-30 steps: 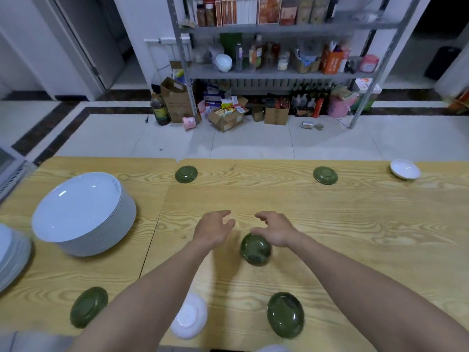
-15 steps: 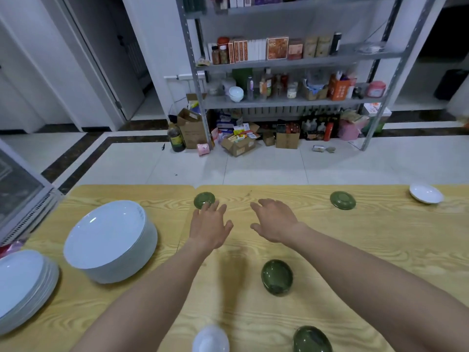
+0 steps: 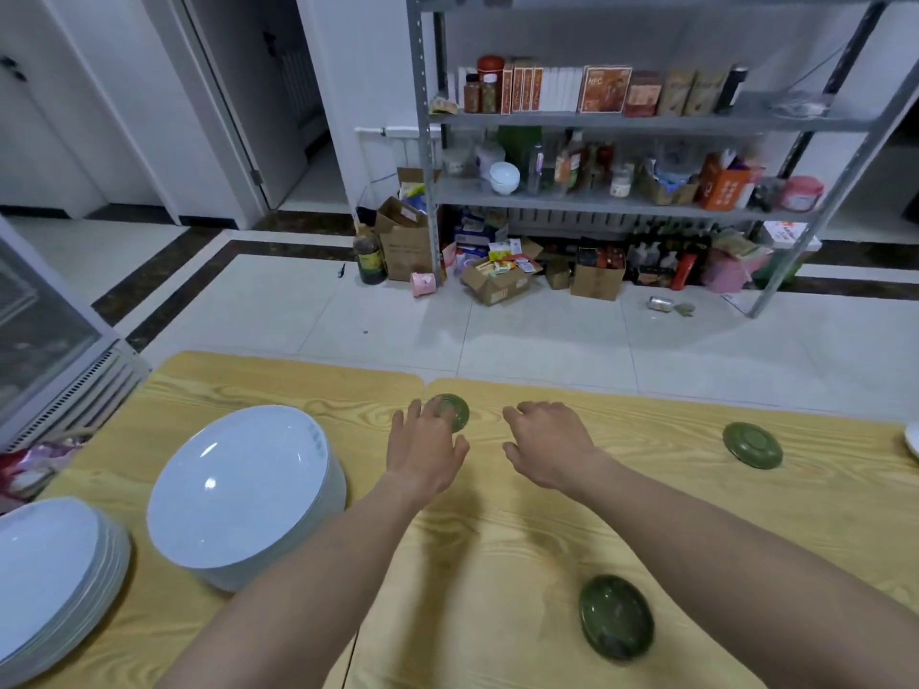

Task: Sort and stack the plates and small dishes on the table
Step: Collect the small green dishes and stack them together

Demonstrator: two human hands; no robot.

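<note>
My left hand stretches forward with spread fingers, and its fingertips reach over a small green dish near the table's far edge. My right hand hovers beside it, fingers relaxed and holding nothing. Another green dish stands on the wood near my right forearm. A third green dish lies upside down at the far right. A tall stack of white plates stands to the left, and a second white stack sits at the left edge.
The wooden table is two tops joined by a seam. A white dish's rim shows at the right border. Beyond the far edge is tiled floor, with a metal shelf rack and boxes. A glass-fronted cabinet stands at the left.
Both hands have left the green dish in the middle of the table and reached toward the far edge. My left fingers now cover the far green dish. The view has tilted up.
</note>
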